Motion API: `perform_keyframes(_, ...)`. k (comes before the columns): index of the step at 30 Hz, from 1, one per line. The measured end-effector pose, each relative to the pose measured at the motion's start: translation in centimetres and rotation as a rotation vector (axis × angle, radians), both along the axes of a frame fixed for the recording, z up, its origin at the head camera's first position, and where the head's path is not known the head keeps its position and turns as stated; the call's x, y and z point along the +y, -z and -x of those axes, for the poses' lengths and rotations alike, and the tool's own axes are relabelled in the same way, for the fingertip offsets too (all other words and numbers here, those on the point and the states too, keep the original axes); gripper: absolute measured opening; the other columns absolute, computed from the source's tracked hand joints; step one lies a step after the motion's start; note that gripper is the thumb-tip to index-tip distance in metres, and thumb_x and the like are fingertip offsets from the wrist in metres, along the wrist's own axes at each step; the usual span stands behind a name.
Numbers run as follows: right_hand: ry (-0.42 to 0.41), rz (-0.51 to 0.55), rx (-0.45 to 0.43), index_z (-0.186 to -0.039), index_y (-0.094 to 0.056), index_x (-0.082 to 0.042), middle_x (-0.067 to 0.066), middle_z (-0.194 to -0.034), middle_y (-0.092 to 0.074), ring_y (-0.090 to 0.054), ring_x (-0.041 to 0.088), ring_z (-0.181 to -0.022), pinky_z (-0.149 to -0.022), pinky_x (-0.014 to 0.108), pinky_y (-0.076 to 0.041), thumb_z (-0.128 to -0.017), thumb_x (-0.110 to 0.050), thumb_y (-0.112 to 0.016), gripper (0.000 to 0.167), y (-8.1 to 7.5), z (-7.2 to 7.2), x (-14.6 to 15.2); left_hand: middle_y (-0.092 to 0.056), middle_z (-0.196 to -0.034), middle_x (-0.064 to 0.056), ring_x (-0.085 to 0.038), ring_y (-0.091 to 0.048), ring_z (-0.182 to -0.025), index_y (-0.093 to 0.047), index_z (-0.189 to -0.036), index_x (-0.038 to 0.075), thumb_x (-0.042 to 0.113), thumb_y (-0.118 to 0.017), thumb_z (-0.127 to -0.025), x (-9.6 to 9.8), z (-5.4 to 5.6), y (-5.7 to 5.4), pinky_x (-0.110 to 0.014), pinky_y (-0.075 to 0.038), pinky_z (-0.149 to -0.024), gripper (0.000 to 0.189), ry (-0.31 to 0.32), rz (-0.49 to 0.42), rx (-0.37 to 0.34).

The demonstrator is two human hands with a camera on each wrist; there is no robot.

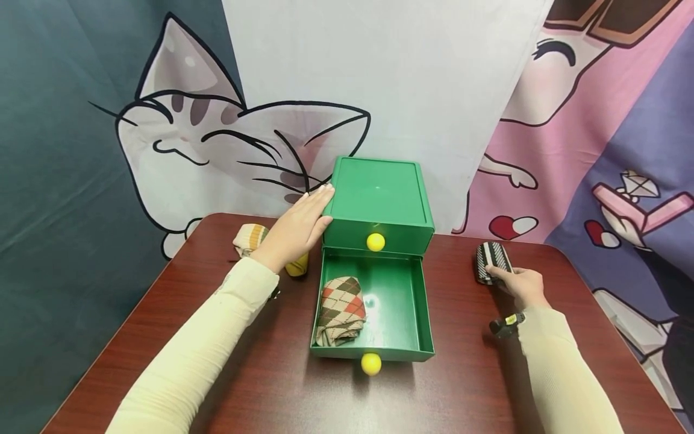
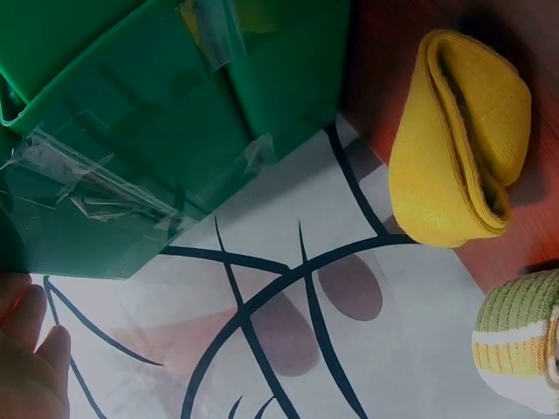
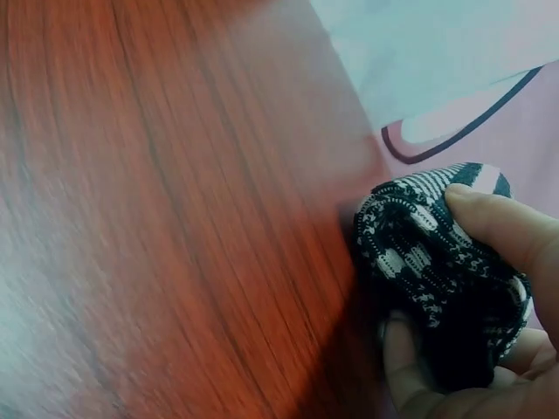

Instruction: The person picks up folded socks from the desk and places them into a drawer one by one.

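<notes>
My left hand (image 1: 300, 228) rests against the upper left side of a green two-drawer box (image 1: 379, 193), fingers straight. The lower drawer (image 1: 398, 301) is pulled out, and in its left part lies a folded argyle sock bundle (image 1: 341, 310) in beige, brown and red. At the table's right, my right hand (image 1: 522, 285) grips a rolled black-and-white patterned sock bundle (image 1: 492, 258). In the right wrist view, thumb and fingers hold that sock bundle (image 3: 428, 236) from both sides. Only the left hand's fingertips (image 2: 52, 349) show in the left wrist view, beside the box.
Left of the box lie a yellow sock bundle (image 2: 454, 140) and a striped green, white and orange one (image 2: 515, 336), both partly behind my left arm in the head view. Yellow ball knobs (image 1: 376, 242) stick out from the drawer fronts. A printed cloth (image 1: 406, 72) hangs behind the brown table (image 1: 271, 386).
</notes>
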State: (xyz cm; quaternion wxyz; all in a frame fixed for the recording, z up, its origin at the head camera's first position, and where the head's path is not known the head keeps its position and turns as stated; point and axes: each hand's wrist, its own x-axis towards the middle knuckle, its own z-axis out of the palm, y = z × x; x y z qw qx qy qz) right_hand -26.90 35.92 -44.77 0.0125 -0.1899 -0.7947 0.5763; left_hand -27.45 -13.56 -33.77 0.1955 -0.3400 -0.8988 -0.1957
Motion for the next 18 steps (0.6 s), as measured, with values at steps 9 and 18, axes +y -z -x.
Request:
perform_keyframes(9, 0.009, 0.218, 0.049, -0.136, -0.046, 0.015, -0.012, -0.081, -0.062, -0.066, 0.000, -0.075, -0.077, 0.022, -0.060, -0.088, -0.021, -0.082, 0.069, -1.3, -1.1, -1.5, -0.033, -0.162, -0.017, -0.031, -0.028, -0.151, -0.032, -0.157, -0.003, 0.022, -0.046, -0.110, 0.1, 0.0, -0.1, -0.044, -0.018, -0.126, 0.055, -0.005, 0.007, -0.007)
perform_keyframes(18, 0.034, 0.505, 0.136, -0.106, -0.068, -0.007, -0.008, -0.090, -0.067, -0.067, 0.004, -0.082, -0.078, 0.024, -0.061, -0.089, -0.013, -0.080, 0.022, -3.4, -2.8, -3.8, -0.032, -0.163, -0.016, -0.031, -0.028, -0.151, -0.031, -0.157, -0.003, 0.023, -0.045, -0.110, 0.1, 0.0, 0.0, -0.044, -0.016, -0.126, 0.055, -0.014, 0.009, -0.013)
